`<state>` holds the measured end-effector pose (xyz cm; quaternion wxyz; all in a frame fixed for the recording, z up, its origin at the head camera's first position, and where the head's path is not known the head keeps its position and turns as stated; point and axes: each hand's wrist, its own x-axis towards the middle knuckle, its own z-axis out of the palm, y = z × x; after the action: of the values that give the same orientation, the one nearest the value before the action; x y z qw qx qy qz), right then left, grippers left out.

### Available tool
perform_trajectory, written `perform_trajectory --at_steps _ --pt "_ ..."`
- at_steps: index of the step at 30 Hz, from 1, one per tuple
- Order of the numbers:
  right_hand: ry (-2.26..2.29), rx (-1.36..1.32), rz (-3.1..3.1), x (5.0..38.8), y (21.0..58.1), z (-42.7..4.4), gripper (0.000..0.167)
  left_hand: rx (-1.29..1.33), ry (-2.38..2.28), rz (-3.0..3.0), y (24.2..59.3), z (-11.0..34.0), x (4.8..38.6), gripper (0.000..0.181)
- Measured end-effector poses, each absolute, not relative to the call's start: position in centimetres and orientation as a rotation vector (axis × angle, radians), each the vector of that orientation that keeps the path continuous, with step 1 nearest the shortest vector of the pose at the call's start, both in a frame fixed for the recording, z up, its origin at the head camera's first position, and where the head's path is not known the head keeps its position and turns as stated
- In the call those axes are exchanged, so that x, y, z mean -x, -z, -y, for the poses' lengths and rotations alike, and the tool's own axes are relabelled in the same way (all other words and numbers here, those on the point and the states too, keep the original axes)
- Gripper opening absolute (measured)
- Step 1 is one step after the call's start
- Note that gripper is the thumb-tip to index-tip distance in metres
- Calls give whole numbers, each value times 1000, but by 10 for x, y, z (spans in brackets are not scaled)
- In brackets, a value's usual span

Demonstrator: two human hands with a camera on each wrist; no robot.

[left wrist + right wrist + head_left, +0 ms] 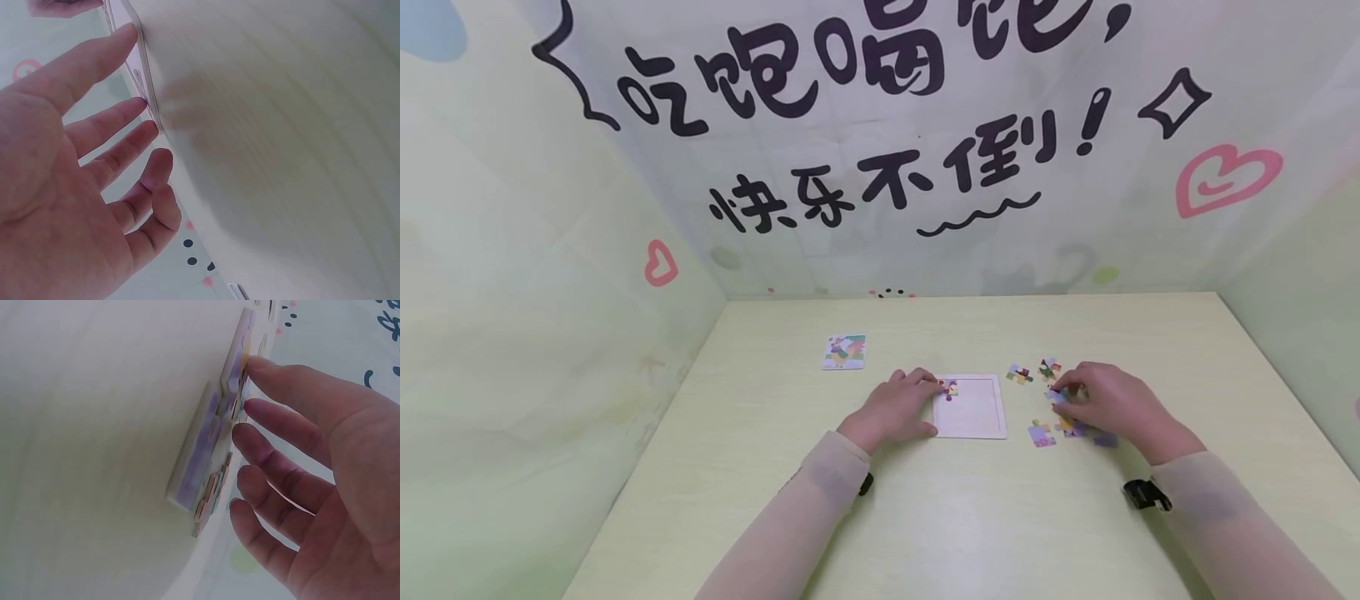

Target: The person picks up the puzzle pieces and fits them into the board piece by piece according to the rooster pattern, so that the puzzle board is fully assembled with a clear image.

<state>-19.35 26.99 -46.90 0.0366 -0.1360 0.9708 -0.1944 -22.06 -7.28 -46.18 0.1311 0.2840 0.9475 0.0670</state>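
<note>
Head view: on the tabletop, one white, near-square puzzle tray carries one visible colourful piece. The left hand, grip wide, touches its left edge. Right of it are at least six patterned puzzle pieces; the right hand pinches a light-blue piece. One picture card lies farther left.

Left wrist: fingers spread at the tray.

Right wrist: grip narrow; lilac pieces below.
</note>
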Motion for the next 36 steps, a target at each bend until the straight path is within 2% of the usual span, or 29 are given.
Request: perform_trajectory --at_steps 9,16,36 --pt "611 415 -2975 196 470 -269 22 -831 -189 -2755 462 73 222 70" --pt "643 401 -2982 197 471 -269 24 -837 -196 -2752 461 74 221 70" --pt "630 548 -3049 204 470 -256 20 -831 -183 -2752 460 73 221 70"
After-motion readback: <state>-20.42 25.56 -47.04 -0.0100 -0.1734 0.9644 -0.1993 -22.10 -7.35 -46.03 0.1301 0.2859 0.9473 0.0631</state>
